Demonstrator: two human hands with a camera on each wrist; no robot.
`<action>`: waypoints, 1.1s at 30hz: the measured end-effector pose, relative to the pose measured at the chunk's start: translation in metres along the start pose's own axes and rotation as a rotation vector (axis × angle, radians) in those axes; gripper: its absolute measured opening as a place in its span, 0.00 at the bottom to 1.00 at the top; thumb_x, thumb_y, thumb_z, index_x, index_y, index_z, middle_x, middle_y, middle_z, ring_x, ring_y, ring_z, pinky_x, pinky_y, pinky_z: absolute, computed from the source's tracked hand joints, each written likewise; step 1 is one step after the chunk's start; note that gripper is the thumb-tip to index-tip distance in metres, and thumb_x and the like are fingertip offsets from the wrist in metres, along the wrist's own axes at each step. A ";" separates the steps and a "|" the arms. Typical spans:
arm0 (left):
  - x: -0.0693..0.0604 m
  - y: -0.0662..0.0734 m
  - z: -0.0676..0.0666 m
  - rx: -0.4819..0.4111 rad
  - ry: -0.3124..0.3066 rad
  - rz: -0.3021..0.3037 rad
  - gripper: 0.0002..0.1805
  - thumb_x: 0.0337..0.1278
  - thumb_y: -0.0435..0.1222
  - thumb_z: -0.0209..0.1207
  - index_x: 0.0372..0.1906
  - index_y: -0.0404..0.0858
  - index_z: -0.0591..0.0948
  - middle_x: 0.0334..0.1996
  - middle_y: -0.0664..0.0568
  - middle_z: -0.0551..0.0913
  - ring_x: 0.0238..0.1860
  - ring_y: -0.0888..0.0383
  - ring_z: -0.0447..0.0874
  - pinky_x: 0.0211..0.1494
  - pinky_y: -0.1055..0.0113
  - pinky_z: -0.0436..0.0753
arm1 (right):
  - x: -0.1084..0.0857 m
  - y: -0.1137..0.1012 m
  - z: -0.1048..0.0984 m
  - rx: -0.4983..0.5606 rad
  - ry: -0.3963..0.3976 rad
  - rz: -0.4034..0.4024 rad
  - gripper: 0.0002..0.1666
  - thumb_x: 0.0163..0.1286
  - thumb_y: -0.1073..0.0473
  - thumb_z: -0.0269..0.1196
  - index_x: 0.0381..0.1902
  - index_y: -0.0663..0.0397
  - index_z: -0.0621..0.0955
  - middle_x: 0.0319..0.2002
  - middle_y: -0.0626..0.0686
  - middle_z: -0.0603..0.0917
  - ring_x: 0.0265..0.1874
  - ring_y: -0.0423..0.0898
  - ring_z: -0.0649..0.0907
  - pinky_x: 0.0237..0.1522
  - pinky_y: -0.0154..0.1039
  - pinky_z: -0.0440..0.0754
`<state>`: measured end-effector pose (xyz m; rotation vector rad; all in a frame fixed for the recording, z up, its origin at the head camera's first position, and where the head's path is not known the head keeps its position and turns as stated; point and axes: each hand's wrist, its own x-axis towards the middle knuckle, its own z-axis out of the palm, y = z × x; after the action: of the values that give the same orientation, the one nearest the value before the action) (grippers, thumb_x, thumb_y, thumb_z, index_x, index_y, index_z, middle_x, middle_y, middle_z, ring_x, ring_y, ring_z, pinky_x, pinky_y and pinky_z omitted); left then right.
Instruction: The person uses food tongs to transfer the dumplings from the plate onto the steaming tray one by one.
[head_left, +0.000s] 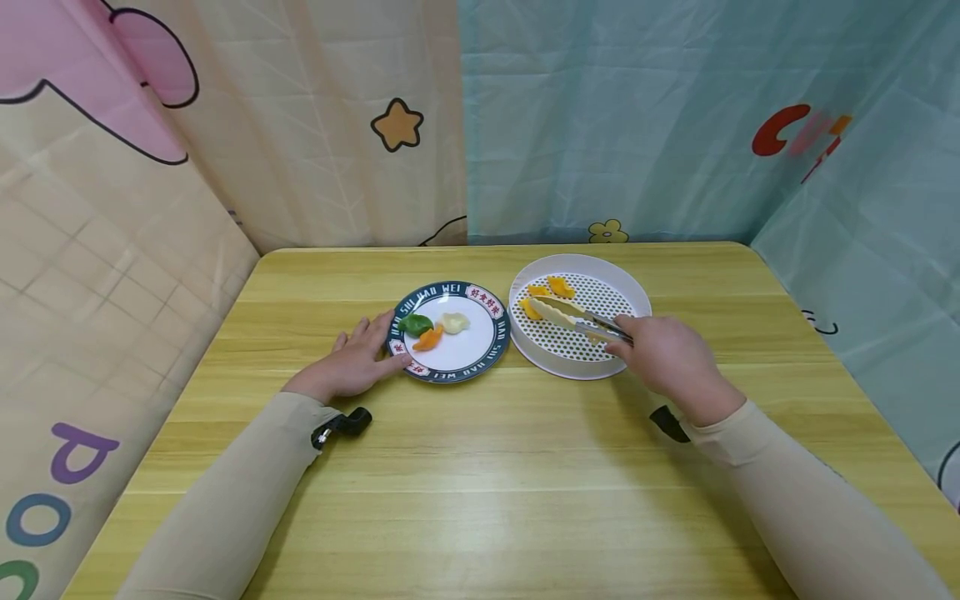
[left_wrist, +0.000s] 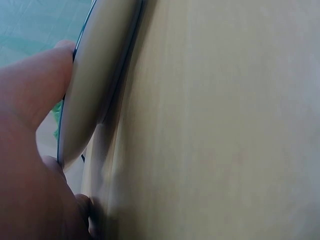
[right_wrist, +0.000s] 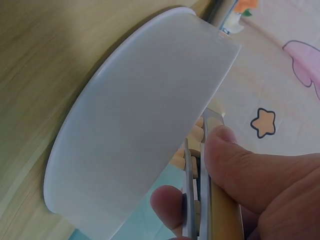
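Observation:
My right hand (head_left: 675,362) grips a pair of metal tongs (head_left: 592,321) with pale tips, thumb and fingers on opposite sides in the right wrist view. The tongs reach over a white round steamer basket (head_left: 573,367) with a perforated floor. Inside lie three yellow dumpling-shaped pieces, one piece (head_left: 560,287) at the back and one (head_left: 529,309) beside a tong tip; whether it is pinched I cannot tell. My left hand (head_left: 356,362) rests with extended fingers against the left rim of a plate (head_left: 483,354). The plate bears green (head_left: 416,325), orange (head_left: 429,337) and white (head_left: 454,322) dumpling-shaped pieces.
Plate and basket stand side by side on a wooden table (head_left: 450,483), close to its back edge. Printed curtains (head_left: 600,125) hang behind the table and along both sides. A black strap (head_left: 341,423) sits at my left wrist.

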<state>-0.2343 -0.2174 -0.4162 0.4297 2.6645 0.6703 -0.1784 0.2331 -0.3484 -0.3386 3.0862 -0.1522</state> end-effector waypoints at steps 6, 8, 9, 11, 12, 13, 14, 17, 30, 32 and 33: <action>0.000 0.000 0.000 -0.003 -0.002 -0.008 0.56 0.72 0.69 0.47 0.87 0.46 0.34 0.87 0.41 0.37 0.86 0.33 0.26 0.82 0.29 0.30 | 0.001 0.001 0.002 0.000 -0.003 0.006 0.18 0.76 0.47 0.67 0.51 0.55 0.82 0.23 0.51 0.79 0.24 0.51 0.76 0.24 0.42 0.71; 0.001 0.000 0.000 -0.001 -0.006 -0.012 0.56 0.73 0.69 0.47 0.87 0.46 0.34 0.87 0.42 0.36 0.86 0.33 0.26 0.82 0.29 0.30 | 0.001 0.001 0.002 -0.002 -0.008 0.009 0.18 0.76 0.47 0.67 0.52 0.55 0.82 0.23 0.51 0.79 0.24 0.51 0.76 0.24 0.42 0.71; 0.001 0.000 0.000 0.002 -0.008 -0.014 0.56 0.73 0.69 0.47 0.87 0.46 0.34 0.88 0.42 0.36 0.86 0.33 0.26 0.82 0.29 0.30 | 0.001 0.000 0.002 -0.002 -0.011 0.010 0.19 0.76 0.47 0.67 0.52 0.55 0.82 0.23 0.51 0.79 0.25 0.51 0.76 0.24 0.42 0.71; 0.001 -0.001 0.000 0.004 -0.009 -0.016 0.56 0.73 0.70 0.47 0.87 0.46 0.34 0.88 0.42 0.36 0.86 0.33 0.26 0.82 0.29 0.29 | 0.001 0.001 0.002 -0.002 -0.013 0.011 0.19 0.76 0.47 0.67 0.52 0.56 0.82 0.24 0.51 0.79 0.25 0.51 0.76 0.24 0.42 0.71; 0.002 -0.001 0.000 0.005 -0.009 -0.016 0.56 0.73 0.70 0.47 0.87 0.46 0.34 0.88 0.42 0.36 0.86 0.32 0.26 0.82 0.29 0.30 | 0.001 0.000 0.002 -0.002 -0.013 0.012 0.19 0.76 0.47 0.67 0.52 0.55 0.82 0.24 0.51 0.79 0.25 0.51 0.76 0.24 0.42 0.71; 0.002 -0.001 0.000 0.005 -0.009 -0.017 0.56 0.73 0.70 0.47 0.87 0.46 0.34 0.88 0.42 0.36 0.86 0.33 0.26 0.82 0.29 0.30 | 0.001 0.000 0.001 -0.002 -0.013 0.012 0.18 0.76 0.47 0.66 0.51 0.55 0.82 0.24 0.51 0.79 0.25 0.51 0.76 0.25 0.42 0.71; 0.002 -0.002 0.000 0.006 -0.009 -0.016 0.57 0.72 0.70 0.47 0.87 0.46 0.34 0.88 0.42 0.36 0.86 0.33 0.26 0.82 0.29 0.30 | 0.001 0.000 0.001 -0.002 -0.013 0.012 0.18 0.76 0.47 0.66 0.51 0.55 0.82 0.24 0.51 0.79 0.25 0.51 0.76 0.25 0.42 0.71; 0.002 -0.002 0.000 0.007 -0.010 -0.016 0.57 0.72 0.70 0.47 0.87 0.45 0.34 0.88 0.42 0.36 0.86 0.33 0.26 0.82 0.29 0.30 | 0.002 0.000 0.002 -0.001 -0.011 0.012 0.18 0.76 0.47 0.66 0.51 0.55 0.82 0.24 0.51 0.79 0.25 0.51 0.76 0.26 0.43 0.72; 0.002 -0.002 0.000 0.009 -0.014 -0.020 0.57 0.72 0.71 0.46 0.87 0.45 0.33 0.88 0.43 0.36 0.86 0.34 0.26 0.82 0.30 0.29 | -0.001 -0.006 -0.004 0.036 0.016 0.032 0.33 0.76 0.45 0.66 0.70 0.57 0.78 0.30 0.56 0.85 0.28 0.53 0.79 0.29 0.46 0.75; 0.002 -0.002 0.000 0.011 -0.013 -0.019 0.57 0.72 0.70 0.46 0.87 0.45 0.33 0.88 0.43 0.36 0.86 0.34 0.26 0.82 0.30 0.29 | -0.002 -0.011 -0.006 0.035 0.022 0.024 0.36 0.76 0.44 0.66 0.73 0.57 0.76 0.34 0.57 0.87 0.29 0.53 0.80 0.30 0.47 0.77; 0.002 -0.002 0.000 0.012 -0.012 -0.019 0.57 0.73 0.70 0.46 0.87 0.45 0.33 0.88 0.42 0.36 0.86 0.34 0.26 0.82 0.30 0.29 | -0.003 -0.014 -0.007 0.033 0.029 0.012 0.36 0.75 0.44 0.67 0.73 0.57 0.77 0.36 0.58 0.89 0.30 0.53 0.81 0.31 0.48 0.78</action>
<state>-0.2362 -0.2183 -0.4179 0.4105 2.6592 0.6439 -0.1729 0.2203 -0.3400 -0.3195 3.1099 -0.2096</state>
